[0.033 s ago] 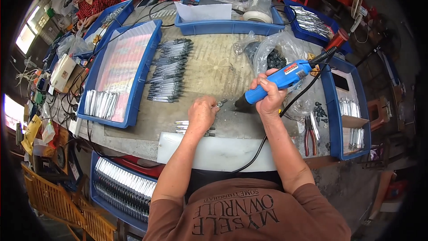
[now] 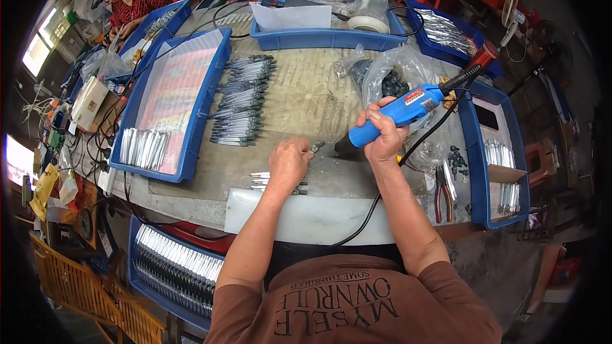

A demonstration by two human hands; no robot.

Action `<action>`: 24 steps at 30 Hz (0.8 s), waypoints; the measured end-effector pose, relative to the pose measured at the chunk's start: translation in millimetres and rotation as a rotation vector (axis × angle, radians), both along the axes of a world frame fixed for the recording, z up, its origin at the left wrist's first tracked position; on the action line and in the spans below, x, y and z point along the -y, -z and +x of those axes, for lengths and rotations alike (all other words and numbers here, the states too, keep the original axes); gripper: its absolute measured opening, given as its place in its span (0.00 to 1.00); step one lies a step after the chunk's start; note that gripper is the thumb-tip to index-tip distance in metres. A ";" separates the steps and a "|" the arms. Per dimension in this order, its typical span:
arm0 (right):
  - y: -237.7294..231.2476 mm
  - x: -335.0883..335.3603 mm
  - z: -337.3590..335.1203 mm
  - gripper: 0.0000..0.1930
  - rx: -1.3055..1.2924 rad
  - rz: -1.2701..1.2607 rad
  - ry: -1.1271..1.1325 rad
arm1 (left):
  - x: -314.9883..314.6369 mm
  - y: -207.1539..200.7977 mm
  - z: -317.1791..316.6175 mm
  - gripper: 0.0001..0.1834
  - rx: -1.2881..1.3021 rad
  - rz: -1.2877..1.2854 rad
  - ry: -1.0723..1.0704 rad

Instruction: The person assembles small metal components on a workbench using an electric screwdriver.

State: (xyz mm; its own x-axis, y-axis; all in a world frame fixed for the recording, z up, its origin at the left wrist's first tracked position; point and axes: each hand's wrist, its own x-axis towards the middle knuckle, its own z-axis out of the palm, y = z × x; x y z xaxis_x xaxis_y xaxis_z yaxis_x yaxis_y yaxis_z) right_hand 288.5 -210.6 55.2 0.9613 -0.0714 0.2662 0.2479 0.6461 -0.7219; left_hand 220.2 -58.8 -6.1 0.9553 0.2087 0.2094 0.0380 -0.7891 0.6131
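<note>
My right hand (image 2: 384, 134) is wrapped round a blue corded power tool (image 2: 403, 114), held at a slant with its black nose (image 2: 345, 144) low over the tabletop. To its left, my left hand (image 2: 290, 160) is closed in a pinch on a small dark piece (image 2: 316, 147) with a lighter spot, which points toward the tool's nose. A narrow gap separates the two. Most of the piece is hidden by my fingers. Under my left wrist lie several slim silver pens (image 2: 259, 180). A long row of dark-tipped pens (image 2: 242, 99) lies further back on the left.
Blue trays with silver pens stand left (image 2: 182, 169) and right (image 2: 488, 213). Another blue tray (image 2: 325, 40) sits at the back. Near my right forearm are red-handled pliers (image 2: 443, 197), loose black parts (image 2: 457, 160) and the black cord (image 2: 414, 153). A person (image 2: 137, 0) sits far left.
The tool has tilted very slightly and its cord end has shifted a little. My left hand has stayed in place.
</note>
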 end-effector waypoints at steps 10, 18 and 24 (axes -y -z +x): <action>2.5 -25.3 3.6 0.14 0.038 -0.130 -0.028 | 0.6 -2.5 -1.2 0.08 -0.002 -0.022 0.009; 2.2 -32.2 3.4 0.15 0.045 -0.199 -0.044 | 0.6 -2.6 -2.0 0.08 0.039 -0.027 0.021; 2.6 -33.7 2.9 0.15 0.041 -0.206 -0.051 | 0.5 -1.6 -1.8 0.08 0.040 -0.038 0.022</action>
State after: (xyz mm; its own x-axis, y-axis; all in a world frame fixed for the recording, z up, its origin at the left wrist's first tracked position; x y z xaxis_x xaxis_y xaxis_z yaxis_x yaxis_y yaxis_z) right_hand 291.4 -176.9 52.6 0.9504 0.0372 0.3089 0.2503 0.4985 -0.8300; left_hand 218.3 -59.3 -4.5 0.9507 0.1965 0.2400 -0.0041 -0.7658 0.6431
